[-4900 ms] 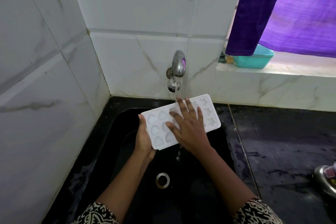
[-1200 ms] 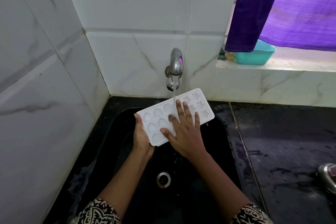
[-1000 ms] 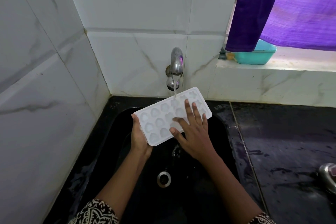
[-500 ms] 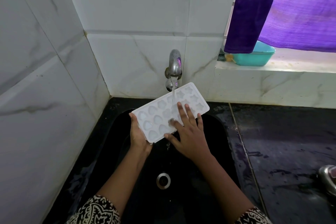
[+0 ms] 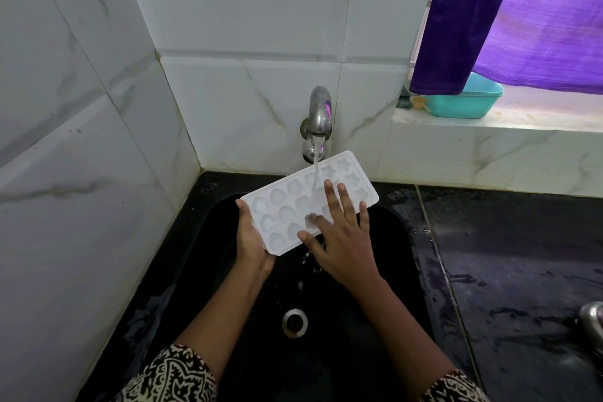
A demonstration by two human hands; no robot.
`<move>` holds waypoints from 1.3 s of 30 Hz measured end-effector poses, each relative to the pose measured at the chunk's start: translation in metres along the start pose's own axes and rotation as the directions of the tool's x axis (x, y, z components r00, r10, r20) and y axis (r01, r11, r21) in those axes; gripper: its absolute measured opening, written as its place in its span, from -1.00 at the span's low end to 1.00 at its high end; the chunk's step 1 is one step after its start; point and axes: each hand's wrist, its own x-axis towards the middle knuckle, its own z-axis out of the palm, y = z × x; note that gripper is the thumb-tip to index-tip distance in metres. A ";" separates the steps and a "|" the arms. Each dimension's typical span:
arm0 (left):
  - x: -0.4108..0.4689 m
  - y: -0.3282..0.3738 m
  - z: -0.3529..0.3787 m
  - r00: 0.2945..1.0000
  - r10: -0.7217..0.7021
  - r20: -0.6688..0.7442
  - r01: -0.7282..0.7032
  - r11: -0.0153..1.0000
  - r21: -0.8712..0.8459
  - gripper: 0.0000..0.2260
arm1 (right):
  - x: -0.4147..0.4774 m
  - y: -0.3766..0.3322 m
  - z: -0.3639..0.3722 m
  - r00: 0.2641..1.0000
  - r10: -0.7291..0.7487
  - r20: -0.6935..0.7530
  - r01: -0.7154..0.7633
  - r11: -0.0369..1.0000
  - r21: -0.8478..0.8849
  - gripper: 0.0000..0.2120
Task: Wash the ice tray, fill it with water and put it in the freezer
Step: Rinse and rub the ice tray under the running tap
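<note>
A white ice tray (image 5: 287, 206) with several shaped cups is held tilted over the black sink (image 5: 401, 238). My left hand (image 5: 249, 243) grips its near left end from below, thumb on the rim. Flat on the tray's cups lies my right hand (image 5: 342, 238), its fingers straight and spread. Water runs from the steel tap (image 5: 319, 114) onto the tray just beyond my right fingertips and drips off the tray into the sink.
The sink drain (image 5: 294, 322) lies below my hands. Wet black counter (image 5: 522, 254) stretches to the right, with a steel vessel (image 5: 594, 320) at its right edge. A teal tub (image 5: 463, 104) sits on the window ledge under a purple curtain (image 5: 509, 16). White tiled walls close the left and back.
My right hand has slid back and forth across the tray's cups under the running water. The tray has shifted slightly in my left hand.
</note>
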 end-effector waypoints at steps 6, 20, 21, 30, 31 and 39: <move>0.002 -0.002 -0.001 1.000 0.004 -0.015 -0.004 1.000 0.004 -0.32 | -0.005 0.007 0.001 1.000 0.008 0.021 -0.007 1.000 -0.023 -0.57; 0.003 -0.003 -0.003 0.998 0.000 -0.057 0.001 1.000 0.021 -0.32 | -0.008 -0.008 0.009 0.998 -0.005 0.067 0.008 0.999 -0.045 -0.42; 0.003 -0.003 -0.003 0.998 0.004 -0.059 -0.002 1.000 0.027 -0.33 | -0.008 -0.003 0.008 0.997 -0.008 0.077 0.013 0.998 -0.057 -0.45; 0.003 -0.008 -0.005 0.999 -0.002 -0.044 0.003 1.000 0.027 -0.32 | -0.012 0.003 0.006 0.997 -0.004 0.080 0.008 0.999 -0.052 -0.46; 0.003 -0.009 -0.007 0.999 0.003 -0.043 -0.002 0.999 0.034 -0.33 | -0.011 0.007 0.005 0.997 0.017 0.074 -0.013 0.998 -0.055 -0.49; 0.000 -0.013 -0.008 0.999 0.000 -0.044 0.002 0.999 0.035 -0.29 | -0.022 0.000 0.010 0.994 0.070 0.080 -0.065 0.996 -0.063 -0.46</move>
